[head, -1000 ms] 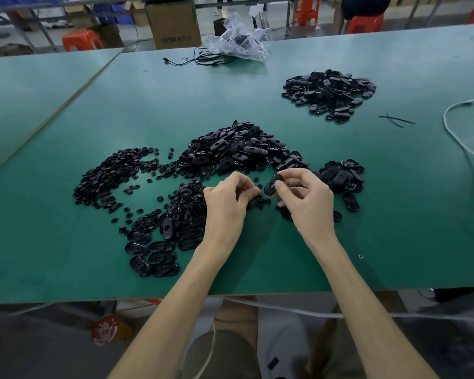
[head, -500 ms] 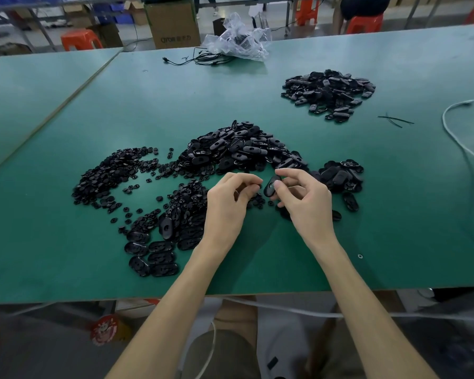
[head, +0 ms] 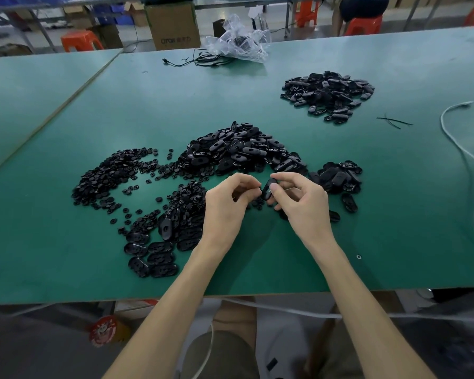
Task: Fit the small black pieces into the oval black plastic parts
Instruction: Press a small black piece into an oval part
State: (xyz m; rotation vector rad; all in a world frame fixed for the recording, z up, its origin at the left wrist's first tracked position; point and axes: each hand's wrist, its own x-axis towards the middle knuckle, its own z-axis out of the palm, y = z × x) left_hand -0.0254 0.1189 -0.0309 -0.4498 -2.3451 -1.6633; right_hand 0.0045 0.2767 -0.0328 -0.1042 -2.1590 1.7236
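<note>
Green bench (head: 66,242) in a workshop, with a cardboard box (head: 173,26) and orange stools behind it.

The right hand (head: 304,203) pinches one oval part (head: 267,188) between thumb and forefinger. The part stands tilted on edge at that hand's fingertips, raised off the bench, between the two hands.

The left hand (head: 225,206) is curled, its fingertips meeting just beside the oval part. Whether it holds a small piece cannot be told; the fingers hide it.

A main heap of oval parts (head: 238,151) lies just beyond both hands. The spread of small pieces (head: 112,176) lies well to the left of the left hand. A lesser cluster of oval parts (head: 340,176) sits just right of the right hand. A few oval parts laid flat (head: 153,255) lie near the left forearm. A separate heap (head: 327,95) lies far back on the right.

A plastic bag (head: 238,42) sits at the far edge, and a white cord (head: 471,160) runs along the right side.
</note>
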